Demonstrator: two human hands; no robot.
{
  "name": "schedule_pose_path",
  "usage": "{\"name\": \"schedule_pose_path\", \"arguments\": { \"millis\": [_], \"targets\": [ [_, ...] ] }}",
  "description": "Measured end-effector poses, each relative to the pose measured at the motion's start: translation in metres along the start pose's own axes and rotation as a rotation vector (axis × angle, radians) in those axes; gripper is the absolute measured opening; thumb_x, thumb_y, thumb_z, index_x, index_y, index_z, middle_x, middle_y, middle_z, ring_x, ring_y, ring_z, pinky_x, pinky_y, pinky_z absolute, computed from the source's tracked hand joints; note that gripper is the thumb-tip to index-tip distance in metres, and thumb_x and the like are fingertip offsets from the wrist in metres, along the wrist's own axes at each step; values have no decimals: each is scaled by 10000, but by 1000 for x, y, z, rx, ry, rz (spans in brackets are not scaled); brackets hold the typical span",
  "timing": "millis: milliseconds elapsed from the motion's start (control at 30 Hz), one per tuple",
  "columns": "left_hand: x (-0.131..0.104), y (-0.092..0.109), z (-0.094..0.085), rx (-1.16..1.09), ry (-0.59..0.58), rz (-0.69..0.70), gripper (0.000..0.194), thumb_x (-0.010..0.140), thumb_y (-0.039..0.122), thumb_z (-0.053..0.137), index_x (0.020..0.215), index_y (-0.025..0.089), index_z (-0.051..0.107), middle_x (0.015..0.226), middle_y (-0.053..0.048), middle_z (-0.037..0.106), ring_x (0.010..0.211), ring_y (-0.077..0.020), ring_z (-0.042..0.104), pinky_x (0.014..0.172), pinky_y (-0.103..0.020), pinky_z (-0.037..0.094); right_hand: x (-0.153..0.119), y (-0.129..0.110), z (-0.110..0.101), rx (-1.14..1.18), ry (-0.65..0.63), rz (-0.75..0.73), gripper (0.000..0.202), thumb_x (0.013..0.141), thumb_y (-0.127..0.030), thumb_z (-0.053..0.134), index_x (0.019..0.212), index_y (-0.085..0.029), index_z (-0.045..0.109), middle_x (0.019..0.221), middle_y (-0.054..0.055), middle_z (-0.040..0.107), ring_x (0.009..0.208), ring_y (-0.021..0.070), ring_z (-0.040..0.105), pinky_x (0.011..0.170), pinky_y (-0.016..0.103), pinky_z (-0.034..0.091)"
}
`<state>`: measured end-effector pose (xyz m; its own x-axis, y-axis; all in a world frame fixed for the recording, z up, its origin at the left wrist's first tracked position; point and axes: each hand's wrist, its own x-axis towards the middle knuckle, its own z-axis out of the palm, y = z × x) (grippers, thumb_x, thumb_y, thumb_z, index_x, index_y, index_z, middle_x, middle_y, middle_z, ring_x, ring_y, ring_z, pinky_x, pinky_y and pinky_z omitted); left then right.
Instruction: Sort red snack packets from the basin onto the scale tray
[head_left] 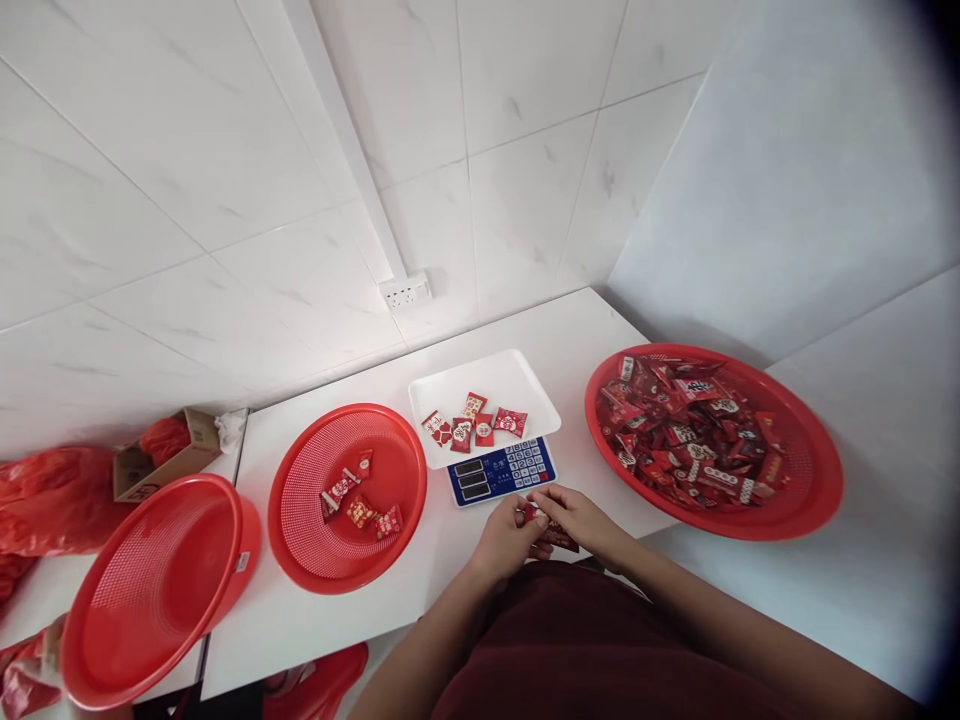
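Note:
My left hand [504, 543] and my right hand [574, 515] meet close to my body, just in front of the scale's keypad. Between them are small red-wrapped packets [561, 538], partly covered by my fingers; both hands are closed on them. Beyond my hands is a digital scale [501, 472] with a blue panel and a white tray [487, 375]. Several red and white wrapped packets [484, 430] lie on that tray. To the right stands a wide red basket [817, 470] heaped with red packets [697, 430].
Left of the scale, a red basket [409, 440] holds several packets. Further left stands another red basket [150, 600], with a cardboard box [199, 445] and red plastic bags [60, 490] behind it. A wall socket [406, 290] is above the white table [450, 560].

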<state>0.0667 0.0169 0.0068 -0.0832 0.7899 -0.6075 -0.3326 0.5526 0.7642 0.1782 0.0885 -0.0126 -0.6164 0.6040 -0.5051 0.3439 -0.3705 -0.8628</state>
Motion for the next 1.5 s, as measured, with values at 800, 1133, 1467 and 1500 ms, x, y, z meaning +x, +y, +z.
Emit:
{"name": "schedule_pose_path", "arguments": {
  "millis": [800,1133,1467,1500],
  "targets": [
    [-2,4,-7,-166,-67,-39,367,670,447,639,829,177,449,722,-31,633,626,-124,603,616,-267,461,-8,-6,-10,-256,-39,-108,453,761,-594,427,573,-184,467,492,-30,462,470,105,414,485,240,322],
    [7,27,-33,-615,86,-2,176,706,199,626,843,174,517,702,9,614,603,-103,603,611,-243,490,-13,-27,-30,536,-95,51,407,636,-201,702,1022,-223,574,1071,58,625,1017,173,571,857,310,441],
    [1,14,-38,-727,178,-123,133,751,151,582,883,140,577,731,-14,619,619,-98,594,645,-254,505,18,-8,-30,511,22,193,248,689,-184,691,917,-156,598,949,74,671,752,121,637,739,279,527],
    [-1,10,-38,-693,178,-137,140,748,156,588,886,139,577,725,-16,617,614,-101,593,642,-257,503,24,-9,-28,500,36,197,228,696,-179,685,907,-153,600,917,70,673,734,119,635,736,277,530]
  ]
}}
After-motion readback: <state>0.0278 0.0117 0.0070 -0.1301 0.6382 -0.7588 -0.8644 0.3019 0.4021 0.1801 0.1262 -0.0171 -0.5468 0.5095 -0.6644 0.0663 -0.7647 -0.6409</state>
